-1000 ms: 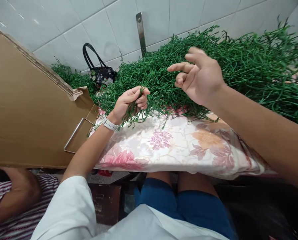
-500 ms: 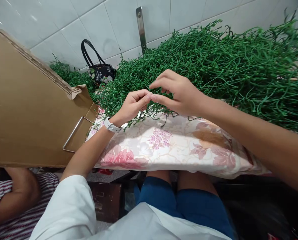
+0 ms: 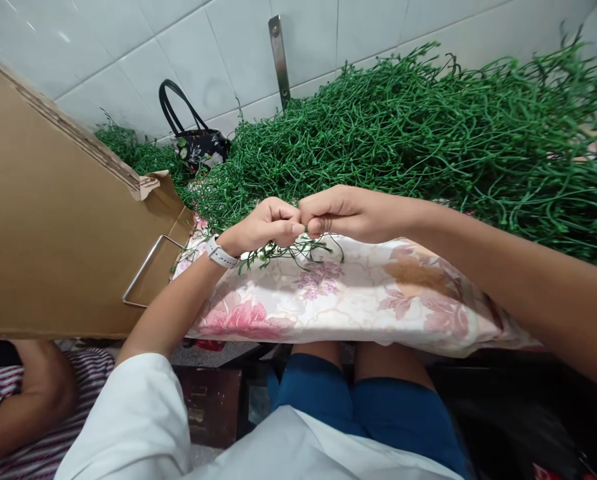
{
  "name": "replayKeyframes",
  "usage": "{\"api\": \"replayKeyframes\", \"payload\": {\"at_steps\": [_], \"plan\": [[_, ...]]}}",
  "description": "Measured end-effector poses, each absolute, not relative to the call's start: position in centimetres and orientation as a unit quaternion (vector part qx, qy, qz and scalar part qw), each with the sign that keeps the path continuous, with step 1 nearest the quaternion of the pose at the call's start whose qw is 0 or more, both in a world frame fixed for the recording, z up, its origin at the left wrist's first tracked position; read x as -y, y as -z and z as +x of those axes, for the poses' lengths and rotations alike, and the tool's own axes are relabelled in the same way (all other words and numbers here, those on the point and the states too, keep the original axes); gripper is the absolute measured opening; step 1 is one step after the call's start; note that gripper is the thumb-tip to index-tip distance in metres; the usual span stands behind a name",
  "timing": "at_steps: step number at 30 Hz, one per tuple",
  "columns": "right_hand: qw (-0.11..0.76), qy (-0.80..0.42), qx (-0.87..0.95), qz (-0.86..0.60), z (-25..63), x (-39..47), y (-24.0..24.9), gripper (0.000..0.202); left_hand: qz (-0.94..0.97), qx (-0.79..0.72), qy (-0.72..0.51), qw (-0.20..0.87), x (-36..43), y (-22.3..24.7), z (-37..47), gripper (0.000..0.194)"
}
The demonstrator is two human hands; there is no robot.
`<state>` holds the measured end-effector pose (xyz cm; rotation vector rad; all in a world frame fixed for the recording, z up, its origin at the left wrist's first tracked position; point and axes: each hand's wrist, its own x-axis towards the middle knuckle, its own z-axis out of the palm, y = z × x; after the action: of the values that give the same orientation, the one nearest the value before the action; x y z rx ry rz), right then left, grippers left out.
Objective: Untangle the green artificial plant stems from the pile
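Observation:
A big heap of thin green plastic-looking stems [image 3: 378, 133] lies along the wall on a table with a floral cloth [image 3: 338, 313]. In front of the heap my two hands meet, knuckles close together. My left hand [image 3: 275, 223], with a white watch on the wrist, is closed with thumb against fingers. My right hand [image 3: 343, 212] is curled, its fingertips touching those of the left. A few green stems [image 3: 298, 252] hang below the hands over the cloth. What is pinched between the fingers is mostly hidden.
A large cardboard box [image 3: 68, 220] stands at the left, a bent metal handle [image 3: 143, 270] by its corner. Behind, a black floral handbag [image 3: 201, 147] rests against the tiled wall. A person in a striped shirt [image 3: 53, 413] sits at lower left.
Both hands have come down slightly towards me. My right hand, whose fingers were spread and raised, has curled closed against my left. More stems show below the hands.

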<state>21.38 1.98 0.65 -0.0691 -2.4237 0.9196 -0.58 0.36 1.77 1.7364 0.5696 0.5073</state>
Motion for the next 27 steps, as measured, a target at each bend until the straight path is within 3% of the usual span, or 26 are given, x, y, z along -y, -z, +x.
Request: {"api": "replayKeyframes", "payload": {"at_steps": [4, 8, 15, 18, 22, 26, 27], "plan": [[0.239, -0.403, 0.883, 0.022, 21.3, -2.0, -0.5, 0.047, 0.769, -0.230, -0.175, 0.570, -0.5, -1.7, -0.8, 0.064], [0.205, -0.425, 0.881, 0.032, 21.5, -2.0, -1.0, 0.048, 0.785, -0.197, -0.150, 0.567, -0.6, -1.8, -1.3, 0.067], [0.327, -0.449, 0.828, -0.077, 21.5, -1.2, -2.0, 0.051, 0.651, -0.264, -0.318, 0.636, 0.2, -3.2, -0.9, 0.071], [0.426, -0.375, 0.801, -0.192, 22.0, -2.0, -2.0, 0.051, 0.629, -0.277, -0.347, 0.638, -0.6, -3.0, -0.8, 0.059], [0.554, -0.163, 0.737, -0.351, 24.3, -4.4, -2.3, 0.043, 0.620, -0.315, -0.350, 0.628, -2.0, -2.2, -1.1, 0.051], [0.555, 0.032, 0.689, -0.465, 26.8, -6.6, -2.3, 0.013, 0.607, -0.339, -0.344, 0.631, -2.8, -1.6, -1.2, 0.052], [0.565, 0.056, 0.669, -0.479, 27.2, -6.9, -2.2, 0.014, 0.603, -0.339, -0.343, 0.635, -2.9, -1.5, -1.2, 0.050]]}}
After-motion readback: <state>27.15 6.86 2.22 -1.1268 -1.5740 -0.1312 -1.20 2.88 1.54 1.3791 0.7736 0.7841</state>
